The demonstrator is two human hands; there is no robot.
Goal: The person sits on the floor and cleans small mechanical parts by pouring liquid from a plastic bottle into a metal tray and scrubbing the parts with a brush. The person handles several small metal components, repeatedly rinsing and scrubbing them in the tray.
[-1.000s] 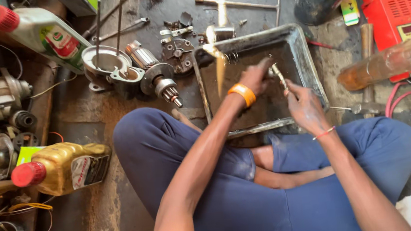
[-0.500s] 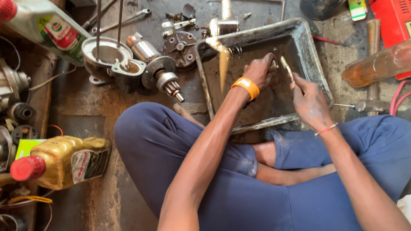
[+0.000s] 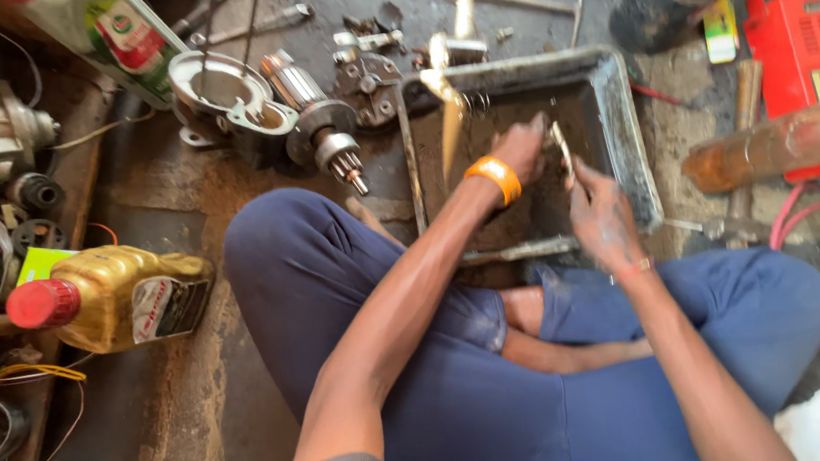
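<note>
Right hand (image 3: 601,217): closed around a thin metal part (image 3: 559,146) that sticks up out of the fist and leans toward the other hand, over the tray.
Left hand (image 3: 521,150): fingers curled down at the upper end of the part; it touches or pinches something there, but what is in the fingers is too small to tell. An orange band sits on that wrist.
Part: held above the tray's middle, off the bottom, between both hands.
Tray (image 3: 627,129): a dirty square metal pan on the floor in front of the crossed legs, with murky brown liquid in it. A brush (image 3: 449,121) leans in its left corner.
Progress, as I judge it: the part looks mid-cleaning, being worked over the tray, not set down anywhere yet.
Left to do, as I judge it: plenty. The armature (image 3: 314,119), the housing (image 3: 217,104) and the plate (image 3: 366,84) lie apart on the floor just left of the tray, grimy and not put together.
Farther out: an oil bottle (image 3: 111,297) lies on its side by the left knee; a red charger (image 3: 814,51) stands to the right, well apart.
</note>
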